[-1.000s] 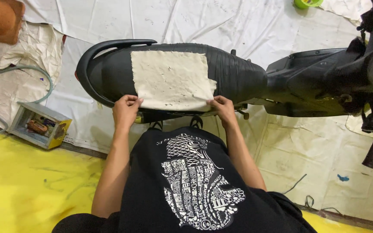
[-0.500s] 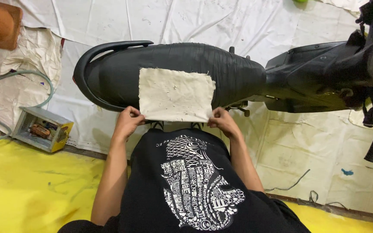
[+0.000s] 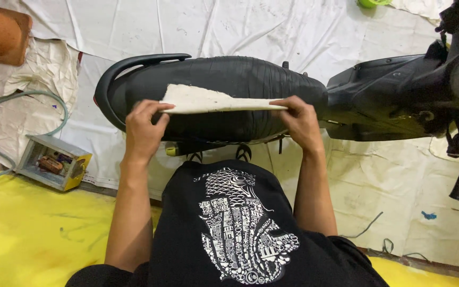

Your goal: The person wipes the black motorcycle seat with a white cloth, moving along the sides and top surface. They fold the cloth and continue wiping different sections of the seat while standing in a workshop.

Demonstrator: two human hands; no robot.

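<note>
Lifted off the black seat [image 3: 224,85] now, I'm pinching the cream cloth [image 3: 208,100] in left hand [image 3: 143,130] and right hand [image 3: 303,123] fingers, keeping it taut and level.

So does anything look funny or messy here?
Nothing looks broken or spilled. The left hand and right hand hold a cream cloth lifted over the black motorcycle seat. A small metal box lies open on the floor.
</note>
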